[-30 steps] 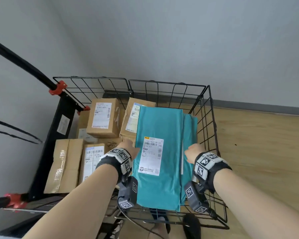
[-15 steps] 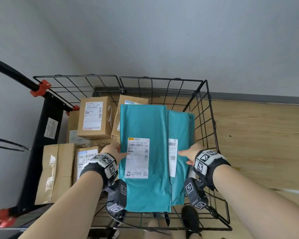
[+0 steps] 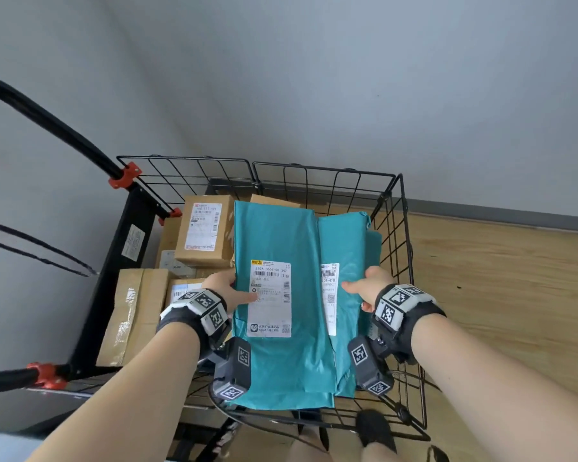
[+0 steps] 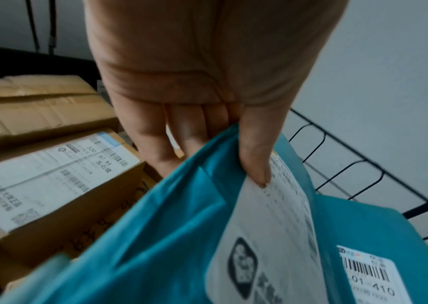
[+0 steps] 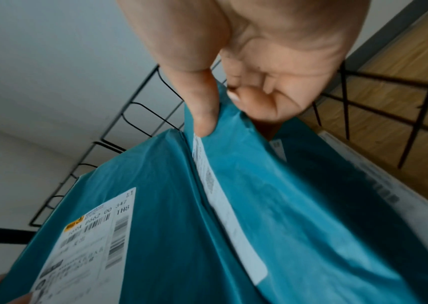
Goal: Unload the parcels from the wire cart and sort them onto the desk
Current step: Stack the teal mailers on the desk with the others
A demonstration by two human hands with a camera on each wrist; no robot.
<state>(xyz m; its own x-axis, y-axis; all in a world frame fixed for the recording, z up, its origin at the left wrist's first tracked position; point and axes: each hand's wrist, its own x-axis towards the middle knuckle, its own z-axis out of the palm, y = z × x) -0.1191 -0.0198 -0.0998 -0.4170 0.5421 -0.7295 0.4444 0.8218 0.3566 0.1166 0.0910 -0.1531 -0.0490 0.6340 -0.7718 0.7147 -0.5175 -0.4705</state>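
Two teal mailers (image 3: 281, 235) in both hands' grip, several cardboard boxes (image 3: 204, 230) beside.

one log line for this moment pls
step: lifting teal bags from cart | left hand: grips top teal bag | right hand: grips second teal bag | boxes in wire cart

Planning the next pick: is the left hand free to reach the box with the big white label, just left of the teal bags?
Probably not yet: the left hand grips a teal bag. The box itself lies uncovered.
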